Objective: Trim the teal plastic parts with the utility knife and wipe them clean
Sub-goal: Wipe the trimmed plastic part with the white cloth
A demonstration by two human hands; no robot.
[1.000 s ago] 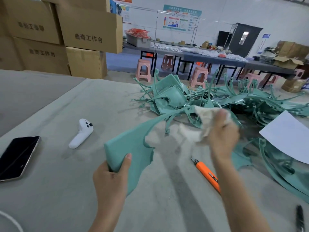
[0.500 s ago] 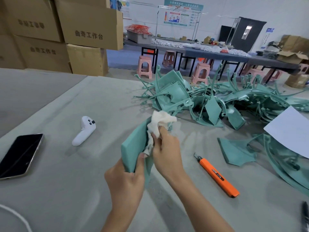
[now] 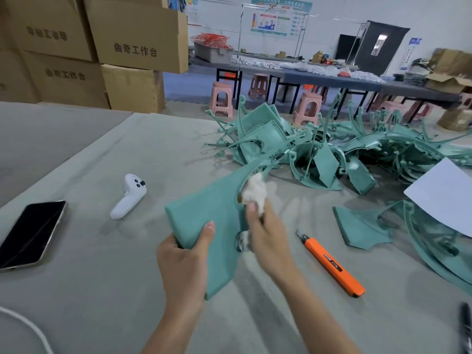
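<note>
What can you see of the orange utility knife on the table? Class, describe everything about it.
The utility knife is a slim, straight tool with a bright orange, plastic-looking body, a dark slider patch midway and a dark metal tip; how far the blade is out is unclear. It lies flat and diagonal on the grey table, tip pointing away and leftward. Only the table touches it; the right hand is apart, to its left.

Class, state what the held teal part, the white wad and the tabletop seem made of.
Teal part: moulded plastic, matt; thin, stiff, uniform colour.
Wad: probably cloth or tissue; crumpled, soft, off-white.
Tabletop: seemingly grey felt-like fabric; dull, streaked nap.
</note>
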